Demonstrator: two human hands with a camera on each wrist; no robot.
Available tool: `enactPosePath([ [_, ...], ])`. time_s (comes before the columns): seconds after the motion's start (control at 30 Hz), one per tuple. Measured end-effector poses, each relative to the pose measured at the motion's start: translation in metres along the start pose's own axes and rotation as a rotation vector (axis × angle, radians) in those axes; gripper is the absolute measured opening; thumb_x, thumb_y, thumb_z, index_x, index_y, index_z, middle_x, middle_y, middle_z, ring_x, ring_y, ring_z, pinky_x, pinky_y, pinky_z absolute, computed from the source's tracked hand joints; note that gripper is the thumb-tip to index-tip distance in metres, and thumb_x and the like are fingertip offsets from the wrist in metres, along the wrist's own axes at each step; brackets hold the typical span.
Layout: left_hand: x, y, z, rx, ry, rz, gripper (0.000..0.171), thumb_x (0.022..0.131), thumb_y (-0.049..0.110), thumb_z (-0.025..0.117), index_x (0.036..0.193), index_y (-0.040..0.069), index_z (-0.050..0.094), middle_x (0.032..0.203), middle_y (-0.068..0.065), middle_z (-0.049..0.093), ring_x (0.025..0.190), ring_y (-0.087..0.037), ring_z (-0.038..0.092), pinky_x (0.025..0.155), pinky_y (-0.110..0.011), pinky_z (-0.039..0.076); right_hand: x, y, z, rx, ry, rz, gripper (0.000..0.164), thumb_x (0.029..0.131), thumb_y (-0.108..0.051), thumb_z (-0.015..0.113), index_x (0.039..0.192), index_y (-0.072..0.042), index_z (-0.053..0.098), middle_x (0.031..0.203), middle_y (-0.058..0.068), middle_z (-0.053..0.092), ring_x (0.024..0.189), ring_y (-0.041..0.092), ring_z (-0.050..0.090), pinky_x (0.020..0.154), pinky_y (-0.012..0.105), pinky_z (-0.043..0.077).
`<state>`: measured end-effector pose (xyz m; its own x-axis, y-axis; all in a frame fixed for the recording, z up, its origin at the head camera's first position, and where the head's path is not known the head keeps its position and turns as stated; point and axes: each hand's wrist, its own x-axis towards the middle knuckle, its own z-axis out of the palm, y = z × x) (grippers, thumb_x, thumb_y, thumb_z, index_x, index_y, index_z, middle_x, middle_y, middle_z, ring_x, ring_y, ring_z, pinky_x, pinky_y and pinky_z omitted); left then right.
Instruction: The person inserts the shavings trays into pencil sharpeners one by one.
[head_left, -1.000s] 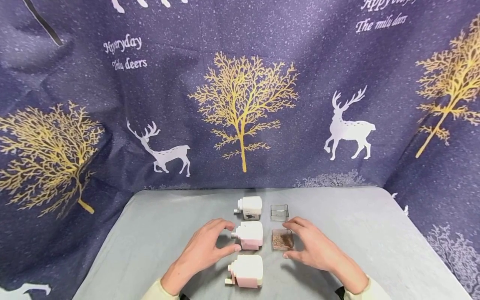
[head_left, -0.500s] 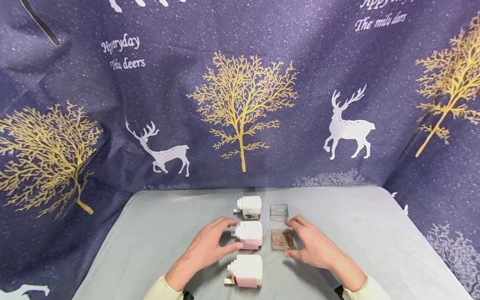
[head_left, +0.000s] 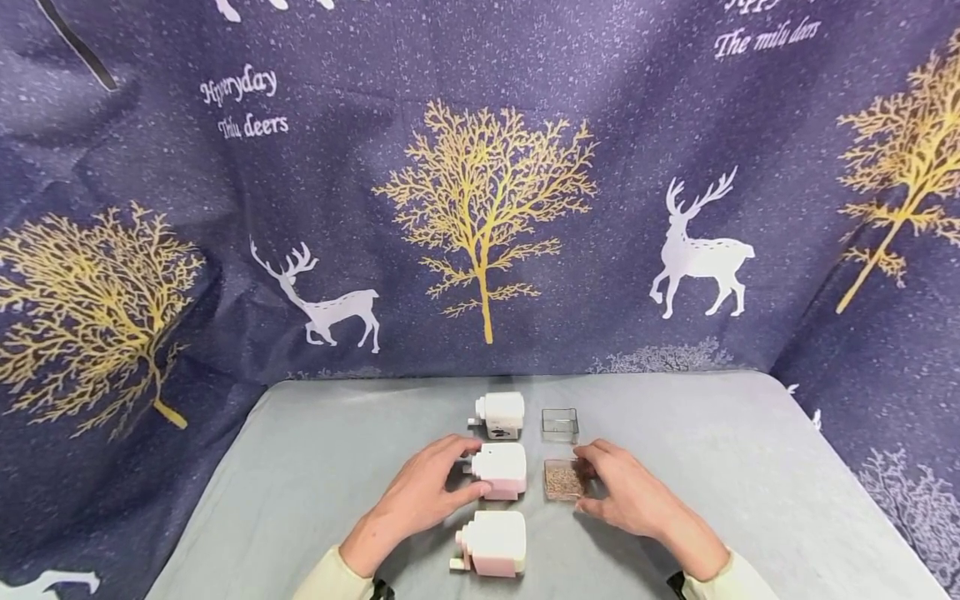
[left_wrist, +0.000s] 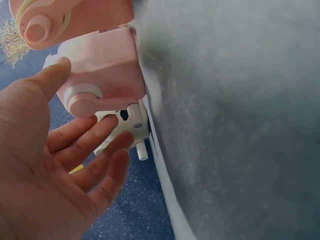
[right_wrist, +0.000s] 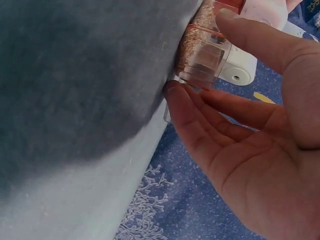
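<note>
In the head view three crank pencil sharpeners stand in a column. My left hand (head_left: 427, 490) is beside the middle pink-and-white pencil sharpener (head_left: 504, 472), thumb at its near side and fingers spread around its crank end. In the left wrist view that hand's thumb (left_wrist: 62, 70) overlaps the pink body (left_wrist: 115, 62), and the other fingers are loosely bent below the crank. My right hand (head_left: 626, 490) is at the clear shavings drawer (head_left: 564, 481) filled with brown shavings. Its thumb and fingers are spread around the drawer's right side, fingertips close to its corners.
A white pencil sharpener (head_left: 503, 415) stands farther back, and another pink-and-white sharpener (head_left: 498, 543) nearer. An empty clear drawer (head_left: 559, 425) lies behind the filled one. The grey tabletop (head_left: 315, 467) ends at a dark blue patterned curtain (head_left: 570, 250).
My left hand has moved right, closer in around the middle sharpener. My right hand has shifted slightly, its thumb and fingers drawing nearer each other at the shavings drawer.
</note>
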<state>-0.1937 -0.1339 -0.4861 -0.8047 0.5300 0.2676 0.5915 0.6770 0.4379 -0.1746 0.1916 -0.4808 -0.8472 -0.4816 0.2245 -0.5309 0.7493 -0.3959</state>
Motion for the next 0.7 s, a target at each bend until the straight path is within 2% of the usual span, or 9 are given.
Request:
enactPosePath([
  [0.2, 0.0025, -0.0011, 0.0021, -0.004, 0.011, 0.013, 0.063, 0.088, 0.057, 0.063, 0.134, 0.014, 0.057, 0.126, 0.008, 0.057, 0.117, -0.013, 0.053, 0.097, -0.038, 0.047, 0.0013, 0.0009, 0.001, 0.009, -0.005, 0.009, 0.062, 0.068, -0.024, 0.084, 0.118, 0.005, 0.062, 0.101, 0.004, 0.062, 0.091, 0.018, 0.06, 0.085, 0.04, 0.053],
  [0.47, 0.0039, -0.001, 0.0054, -0.034, -0.03, -0.029, 0.067, 0.086, 0.059, 0.063, 0.135, 0.014, 0.056, 0.129, 0.008, 0.056, 0.119, -0.013, 0.052, 0.099, -0.037, 0.045, 0.001, 0.0022, 0.0014, 0.009, -0.014, 0.014, 0.06, 0.069, -0.024, 0.084, 0.117, 0.004, 0.063, 0.101, 0.004, 0.064, 0.091, 0.018, 0.06, 0.085, 0.039, 0.053],
  [0.7, 0.0048, -0.001, 0.005, -0.052, -0.033, -0.015, 0.065, 0.087, 0.057, 0.064, 0.135, 0.014, 0.055, 0.13, 0.007, 0.056, 0.118, -0.012, 0.052, 0.099, -0.037, 0.046, 0.0017, 0.0063, 0.0039, 0.02, -0.01, 0.006, 0.057, 0.072, -0.024, 0.083, 0.118, 0.003, 0.063, 0.104, 0.006, 0.065, 0.094, 0.019, 0.06, 0.086, 0.04, 0.052],
])
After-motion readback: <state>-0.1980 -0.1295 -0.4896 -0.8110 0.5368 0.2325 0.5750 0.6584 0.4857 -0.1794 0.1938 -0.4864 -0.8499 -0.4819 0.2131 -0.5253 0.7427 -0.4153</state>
